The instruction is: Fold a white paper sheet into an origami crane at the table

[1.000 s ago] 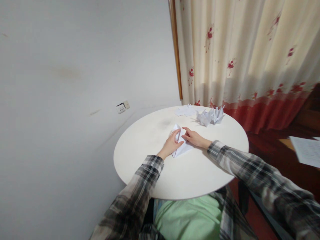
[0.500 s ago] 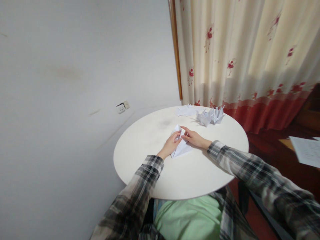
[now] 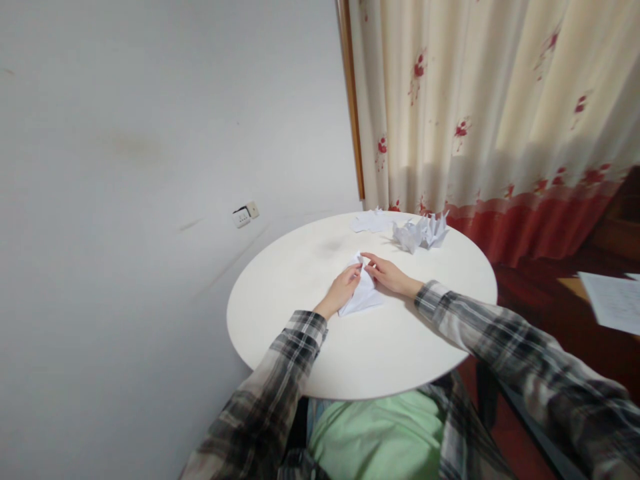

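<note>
A folded piece of white paper (image 3: 361,301) lies on the round white table (image 3: 280,313), its narrow tip pointing away from me. My left hand (image 3: 344,285) grips its left side, fingers closed at the fold near the upper part. From the right, my right hand (image 3: 389,274) holds the paper's upper right edge, index finger reaching to the tip and thumb close by. The fingers cover part of the paper, so the exact fold beneath them is hidden.
Several folded paper cranes (image 3: 420,233) stand together toward the back right of the table. Left of them lie flatter white papers (image 3: 373,221). A wall with a socket (image 3: 242,217) borders the left side, and a flowered curtain (image 3: 480,120) hangs behind.
My left thumb and fingers have drawn together at the fold, and the paper's lower left corner has shifted slightly left. My right hand has hardly moved.
</note>
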Available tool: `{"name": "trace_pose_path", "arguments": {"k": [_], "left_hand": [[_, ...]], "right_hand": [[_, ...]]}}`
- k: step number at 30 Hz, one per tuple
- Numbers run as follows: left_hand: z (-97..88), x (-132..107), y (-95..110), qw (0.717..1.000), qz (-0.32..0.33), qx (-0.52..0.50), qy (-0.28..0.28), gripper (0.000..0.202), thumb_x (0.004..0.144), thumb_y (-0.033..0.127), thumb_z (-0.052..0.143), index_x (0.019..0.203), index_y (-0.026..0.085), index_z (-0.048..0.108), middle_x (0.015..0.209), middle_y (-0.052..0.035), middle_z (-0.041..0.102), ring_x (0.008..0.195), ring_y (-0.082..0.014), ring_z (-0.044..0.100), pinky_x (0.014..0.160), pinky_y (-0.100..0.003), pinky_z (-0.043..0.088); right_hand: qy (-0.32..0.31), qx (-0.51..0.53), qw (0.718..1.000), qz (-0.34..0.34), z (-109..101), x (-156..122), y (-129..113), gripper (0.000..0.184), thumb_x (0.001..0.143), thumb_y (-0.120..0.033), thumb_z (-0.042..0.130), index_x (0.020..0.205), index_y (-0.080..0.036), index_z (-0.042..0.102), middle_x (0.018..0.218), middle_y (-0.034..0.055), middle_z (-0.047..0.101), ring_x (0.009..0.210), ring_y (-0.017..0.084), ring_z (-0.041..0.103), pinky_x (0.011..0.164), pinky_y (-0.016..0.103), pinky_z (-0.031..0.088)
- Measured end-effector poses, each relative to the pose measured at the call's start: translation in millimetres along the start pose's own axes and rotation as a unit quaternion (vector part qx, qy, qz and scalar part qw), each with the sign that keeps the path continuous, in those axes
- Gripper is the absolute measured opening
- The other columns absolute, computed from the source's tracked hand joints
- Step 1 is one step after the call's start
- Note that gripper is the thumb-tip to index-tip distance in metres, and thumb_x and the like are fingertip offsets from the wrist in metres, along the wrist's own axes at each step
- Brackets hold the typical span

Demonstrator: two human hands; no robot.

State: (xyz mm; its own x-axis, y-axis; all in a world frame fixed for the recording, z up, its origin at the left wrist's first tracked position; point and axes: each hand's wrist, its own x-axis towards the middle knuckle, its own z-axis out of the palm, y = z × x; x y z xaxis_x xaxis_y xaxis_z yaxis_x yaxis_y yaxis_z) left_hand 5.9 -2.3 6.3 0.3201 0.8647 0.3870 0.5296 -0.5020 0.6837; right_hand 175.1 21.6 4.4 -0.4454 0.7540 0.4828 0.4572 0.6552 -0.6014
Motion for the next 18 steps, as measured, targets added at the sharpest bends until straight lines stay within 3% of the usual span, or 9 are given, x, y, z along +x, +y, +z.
{"name": "trace_pose_path", "arguments": {"k": [6,18], "left_hand": [[-2.3,-1.3,5.9,1.000,0.007,-0.003,-0.027,0.016,0.076,0.017,0.040,0.071,0.015,0.055,0.113,-0.0031,0.054,0.090,-0.0140,0.052,0.081,-0.028,0.041],[-3.3,-1.4,7.1,0.998,0.034,-0.006,-0.050,0.014,0.071,0.015,0.039,0.064,0.015,0.051,0.091,-0.0014,0.059,0.080,-0.0125,0.050,0.078,-0.026,0.039]], "right_hand": [[-0.005,0.004,1.000,-0.002,-0.3,0.4,1.7,0.043,0.085,-0.033,0.036,0.125,-0.017,0.037,0.091,0.0059,0.059,0.070,0.011,0.052,0.070,0.024,0.040],[0.003,-0.015,1.000,0.004,-0.7,-1.3,-0.2,0.043,0.082,-0.034,0.042,0.122,-0.018,0.039,0.089,0.0055,0.060,0.067,0.011,0.053,0.067,0.023,0.040]]}}
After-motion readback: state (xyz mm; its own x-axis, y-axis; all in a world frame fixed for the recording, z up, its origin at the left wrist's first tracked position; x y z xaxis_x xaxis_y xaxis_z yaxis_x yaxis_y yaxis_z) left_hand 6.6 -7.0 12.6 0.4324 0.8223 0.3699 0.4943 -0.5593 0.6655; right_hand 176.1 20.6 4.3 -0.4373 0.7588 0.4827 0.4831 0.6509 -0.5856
